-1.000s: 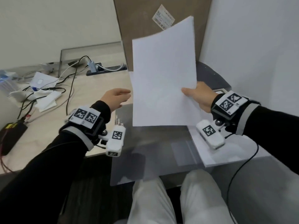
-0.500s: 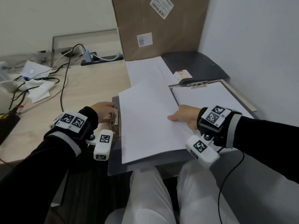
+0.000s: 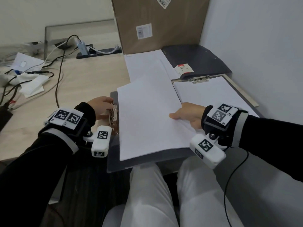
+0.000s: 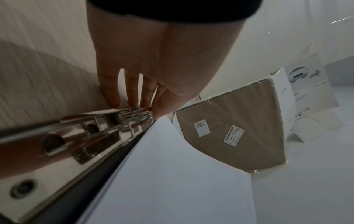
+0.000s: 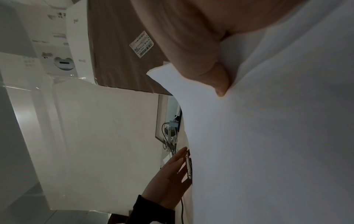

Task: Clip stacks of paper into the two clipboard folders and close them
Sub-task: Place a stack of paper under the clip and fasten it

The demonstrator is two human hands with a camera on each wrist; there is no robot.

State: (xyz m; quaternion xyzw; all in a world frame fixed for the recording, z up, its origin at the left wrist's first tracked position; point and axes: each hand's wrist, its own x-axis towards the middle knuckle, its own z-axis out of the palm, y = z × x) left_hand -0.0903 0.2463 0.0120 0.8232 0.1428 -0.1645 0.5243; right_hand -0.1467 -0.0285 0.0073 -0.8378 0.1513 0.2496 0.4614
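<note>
A grey clipboard folder (image 3: 141, 163) lies open at the desk's front edge, with its metal clip (image 3: 114, 118) (image 4: 91, 136) along its left side. My left hand (image 3: 100, 104) (image 4: 134, 94) rests straight fingers on the clip's lever. My right hand (image 3: 185, 115) pinches a white paper stack (image 3: 147, 120) (image 5: 268, 136) by its right edge, thumb on top. The stack lies flat on the folder, its left edge beside the clip. To the right, a second folder has paper (image 3: 213, 95) under its clip (image 3: 199, 79) and its dark cover (image 3: 196, 59) lies open.
More loose paper (image 3: 142, 66) lies behind the near folder, against a tall cardboard box (image 3: 157, 22). A small red-and-white box (image 3: 183, 69) sits on the dark cover. Cables and a power strip (image 3: 98, 52) occupy the desk's left side. A wall (image 3: 254, 46) closes the right.
The right hand brought the paper stack down from upright to flat on the near folder. The left hand moved from mid-air onto the metal clip.
</note>
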